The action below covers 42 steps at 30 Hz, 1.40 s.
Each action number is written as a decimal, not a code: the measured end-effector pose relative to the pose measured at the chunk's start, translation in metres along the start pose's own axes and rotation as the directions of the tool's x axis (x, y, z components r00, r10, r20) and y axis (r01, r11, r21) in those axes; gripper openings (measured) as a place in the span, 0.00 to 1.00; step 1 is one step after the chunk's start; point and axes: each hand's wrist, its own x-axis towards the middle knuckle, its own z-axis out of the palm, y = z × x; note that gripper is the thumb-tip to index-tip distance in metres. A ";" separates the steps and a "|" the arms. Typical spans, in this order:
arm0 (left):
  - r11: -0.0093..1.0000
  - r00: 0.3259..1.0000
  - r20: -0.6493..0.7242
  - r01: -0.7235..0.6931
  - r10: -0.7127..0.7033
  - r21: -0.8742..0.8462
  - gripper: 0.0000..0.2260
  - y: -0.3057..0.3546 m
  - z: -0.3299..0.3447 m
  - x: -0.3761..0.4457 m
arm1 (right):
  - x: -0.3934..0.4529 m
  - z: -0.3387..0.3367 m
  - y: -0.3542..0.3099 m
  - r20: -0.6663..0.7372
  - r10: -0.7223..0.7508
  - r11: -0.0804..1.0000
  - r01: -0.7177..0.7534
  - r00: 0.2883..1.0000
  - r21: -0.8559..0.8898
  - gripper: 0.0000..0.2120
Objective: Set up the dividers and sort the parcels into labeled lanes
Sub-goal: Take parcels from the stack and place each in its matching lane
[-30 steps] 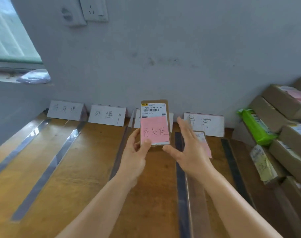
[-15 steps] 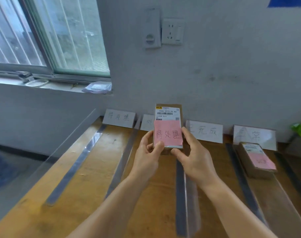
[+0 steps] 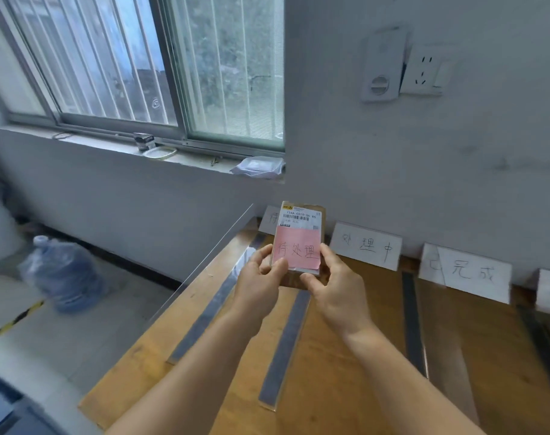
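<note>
A small brown parcel (image 3: 299,227) with a white shipping label and a pink handwritten note is held upright above the wooden table (image 3: 346,372). My left hand (image 3: 258,285) grips its lower left edge, thumb on the pink note. My right hand (image 3: 336,287) grips its lower right edge. Behind it, white lane label cards lean on the wall: one mostly hidden by the parcel (image 3: 269,218), a second (image 3: 366,246) and a third (image 3: 465,273). Clear dividers (image 3: 283,350) (image 3: 413,324) run along the table and mark the lanes.
A tall clear panel (image 3: 204,262) stands along the table's left edge. Beyond it is the floor with a wrapped water bottle (image 3: 62,273). A window with a cluttered sill (image 3: 160,152) is at upper left. Sockets (image 3: 424,70) sit on the wall.
The view has swung left, so the lanes now sit further right in the frame. The parcel stays upright; my right hand, apart from it a second ago, now grips its right edge.
</note>
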 end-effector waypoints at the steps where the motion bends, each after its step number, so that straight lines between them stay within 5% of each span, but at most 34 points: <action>1: 1.000 1.000 -0.014 0.006 -0.006 0.007 0.16 -0.001 -0.006 0.004 | 0.005 0.008 0.000 0.011 -0.005 1.000 0.005 1.000 -0.008 0.23; 11: 0.955 0.998 -0.025 0.064 -0.059 0.290 0.13 -0.033 -0.049 0.063 | 0.047 0.084 0.019 0.119 0.152 0.979 -0.133 0.981 -0.152 0.22; 23: 0.749 0.995 0.054 0.025 -0.081 0.663 0.12 -0.074 -0.063 0.187 | 0.115 0.168 0.061 0.109 0.398 0.897 -0.361 0.911 -0.256 0.22; 35: 0.648 0.992 0.101 -0.026 -0.078 0.761 0.09 -0.101 -0.057 0.253 | 0.157 0.206 0.093 0.158 0.529 0.819 -0.453 0.834 -0.351 0.25; 42: 0.670 0.987 0.141 -0.052 -0.079 0.740 0.13 -0.106 -0.055 0.256 | 0.159 0.209 0.095 0.163 0.544 0.795 -0.444 0.823 -0.413 0.27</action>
